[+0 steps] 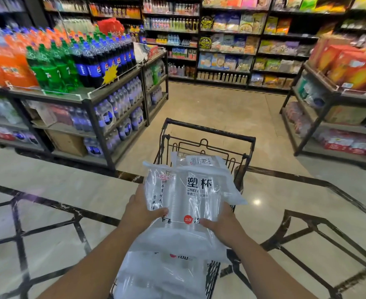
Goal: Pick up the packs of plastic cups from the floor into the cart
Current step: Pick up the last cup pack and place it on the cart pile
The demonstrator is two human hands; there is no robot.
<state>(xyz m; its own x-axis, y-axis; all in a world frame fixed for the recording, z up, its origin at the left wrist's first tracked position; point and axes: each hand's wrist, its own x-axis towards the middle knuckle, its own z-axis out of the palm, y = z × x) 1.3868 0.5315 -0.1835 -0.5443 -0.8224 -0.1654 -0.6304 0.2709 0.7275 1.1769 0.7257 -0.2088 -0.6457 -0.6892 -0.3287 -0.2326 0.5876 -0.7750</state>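
A clear pack of plastic cups (190, 199) with black printed characters is held over the black wire cart (208, 138). My left hand (141, 210) grips its left side with the thumb on top. My right hand (223, 225) grips its right side the same way. Another pack (199, 161) lies in the cart beyond it. A third pack (162, 275) lies at the near end of the cart, below my forearms. The cart's inside is mostly hidden by the packs.
A low rack of soda bottles (55, 61) stands to the left, and a rack with orange boxes (350, 65) to the right. Tall snack shelves (231, 44) line the back. Polished tile floor (210, 108) stretches ahead of the cart.
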